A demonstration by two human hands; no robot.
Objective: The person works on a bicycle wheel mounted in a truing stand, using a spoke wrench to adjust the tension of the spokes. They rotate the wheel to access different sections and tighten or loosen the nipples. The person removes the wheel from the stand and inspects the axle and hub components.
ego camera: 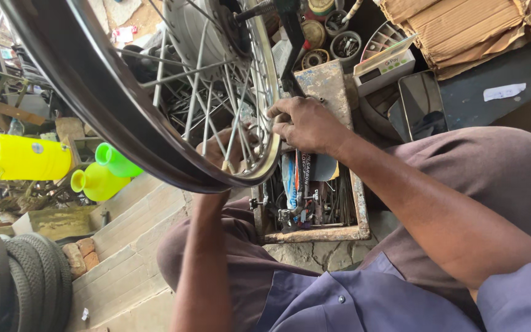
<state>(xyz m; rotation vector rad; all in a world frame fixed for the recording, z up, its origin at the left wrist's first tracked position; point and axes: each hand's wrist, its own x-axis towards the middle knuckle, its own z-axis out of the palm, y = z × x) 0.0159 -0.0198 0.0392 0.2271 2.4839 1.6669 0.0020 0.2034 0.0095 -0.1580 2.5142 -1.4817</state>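
Right, status from the head view:

Wheel: spoked wheel with dark tyre on it sits upper left to centre, held up over my lap; hub at the far top.
Right hand: right hand is curled over the shiny rim on the wheel's right side, fingers closed round the rim edge, holding it.
Left hand: left hand is behind the spokes, near the low part of the rim. Looks to be at the spokes, but I cannot tell how closed it is or what it grips.
Handling: I judge it stiff and fairly heavy. Rim metal looks smooth, may slip. Spokes are thin, poor place to pull; rim and tyre are the safe holds.
Edges: rusty tool tray lies just below the rim on the near right, with tools inside. Phone and small cans lie to the far right.
Room: tight on the right and below. Yellow bottle and green funnels lie left, well apart from the wheel; tyres stack at near left.
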